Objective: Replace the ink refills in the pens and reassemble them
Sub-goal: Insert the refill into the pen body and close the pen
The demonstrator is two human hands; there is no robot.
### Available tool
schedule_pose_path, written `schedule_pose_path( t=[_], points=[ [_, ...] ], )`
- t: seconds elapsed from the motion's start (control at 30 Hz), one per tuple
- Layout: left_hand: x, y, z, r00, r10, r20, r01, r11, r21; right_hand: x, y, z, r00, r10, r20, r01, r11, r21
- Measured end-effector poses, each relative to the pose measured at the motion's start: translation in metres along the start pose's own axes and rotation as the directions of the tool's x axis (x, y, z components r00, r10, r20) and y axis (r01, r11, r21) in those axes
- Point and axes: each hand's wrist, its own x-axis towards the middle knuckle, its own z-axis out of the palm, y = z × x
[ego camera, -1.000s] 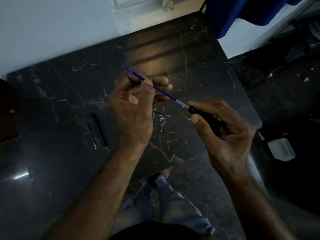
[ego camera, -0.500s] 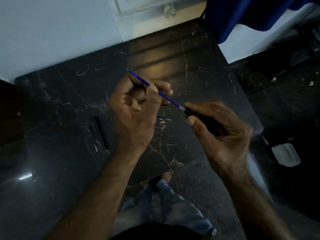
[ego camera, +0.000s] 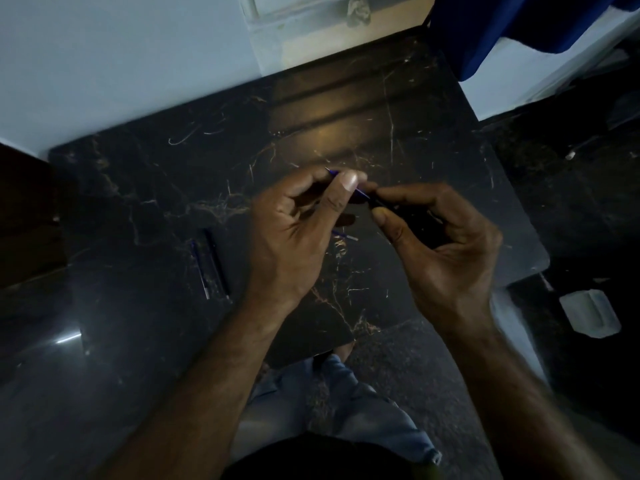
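My left hand (ego camera: 304, 230) pinches a thin blue ink refill (ego camera: 362, 193) between thumb and fingers; only a short stretch shows, with its tip sticking out above my thumb. My right hand (ego camera: 440, 244) grips a black pen barrel (ego camera: 384, 203), mostly hidden in the palm. The refill's lower end sits in the barrel's mouth, and the two hands nearly touch above the dark marble table (ego camera: 173, 188). Another blue refill (ego camera: 200, 268) and a dark pen (ego camera: 216, 265) lie side by side on the table, left of my left wrist. A short blue piece (ego camera: 344, 235) lies under my hands.
The table's front edge runs just above my knees in blue jeans (ego camera: 332, 410). A pale wall (ego camera: 121, 64) backs the table and blue cloth (ego camera: 512, 26) hangs at the top right. On the dark floor to the right stands a clear plastic container (ego camera: 590, 313).
The refill has slid far into the barrel, leaving only a short blue length showing. My left hand has moved right toward my right hand.
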Motion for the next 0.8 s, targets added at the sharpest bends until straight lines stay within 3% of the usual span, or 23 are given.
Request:
schedule_pose_path(
  t=[0.13,0.3,0.33,0.4,0.47,0.53,0.63,0.8],
  points=[
    [0.006,-0.011,-0.007,0.998,-0.055,0.029,0.057,0.997,-0.050,0.004,0.007,0.011,0.999,0.043,-0.007,-0.043,0.999,-0.012],
    [0.009,-0.046,-0.027,0.988,0.013,0.156,-0.003,0.998,-0.068,0.006,0.009,0.025,0.998,0.062,-0.019,-0.062,0.998,0.031],
    [0.007,-0.061,-0.031,0.989,-0.011,0.145,0.014,1.000,-0.021,0.006,0.007,0.027,0.998,0.059,-0.031,-0.058,0.998,0.022],
    [-0.001,-0.096,-0.038,0.994,-0.099,0.054,0.081,0.960,0.266,0.002,0.005,0.028,0.996,0.071,-0.047,-0.070,0.997,0.020],
    [-0.012,-0.136,-0.046,0.986,-0.161,0.049,0.106,0.821,0.560,-0.004,0.003,0.028,0.994,0.098,-0.046,-0.098,0.995,0.000],
    [-0.022,-0.169,-0.053,0.958,-0.235,0.166,0.035,0.669,0.743,-0.011,0.002,0.024,0.991,0.130,-0.043,-0.131,0.991,-0.026],
    [-0.026,-0.196,-0.061,0.936,-0.273,0.221,-0.025,0.575,0.818,-0.021,-0.001,0.018,0.986,0.160,-0.045,-0.162,0.985,-0.052],
    [-0.020,-0.200,-0.054,0.944,-0.231,0.234,-0.074,0.544,0.836,-0.033,-0.004,0.012,0.979,0.192,-0.068,-0.196,0.978,-0.068]
  ],
)
